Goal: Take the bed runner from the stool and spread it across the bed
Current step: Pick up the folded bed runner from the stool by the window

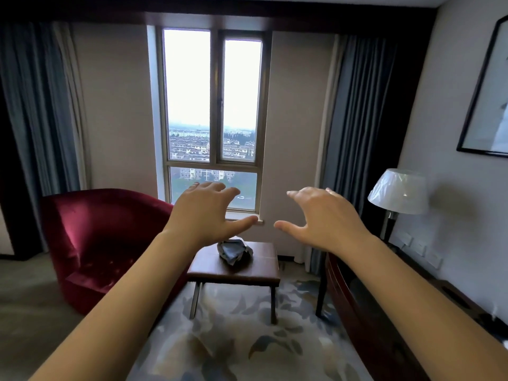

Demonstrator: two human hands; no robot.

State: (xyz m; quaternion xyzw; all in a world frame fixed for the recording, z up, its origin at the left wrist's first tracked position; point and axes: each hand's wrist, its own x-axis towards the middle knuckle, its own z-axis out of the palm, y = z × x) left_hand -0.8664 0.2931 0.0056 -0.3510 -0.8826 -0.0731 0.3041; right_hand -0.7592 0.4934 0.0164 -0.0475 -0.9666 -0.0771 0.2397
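Both left grip point(204, 213) and right grip point(320, 218) splayed, empty, bunched grey-blue bed runner point(233, 251) on stool point(265, 261) beyond.

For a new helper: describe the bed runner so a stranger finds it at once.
Below the window stands a brown stool, right of the red armchair. The bed runner is the grey-blue bundle on its top, the only thing lying there.

daylight glares white through the window point(213, 105), leaving the room dim, corners dark and edges bowed.
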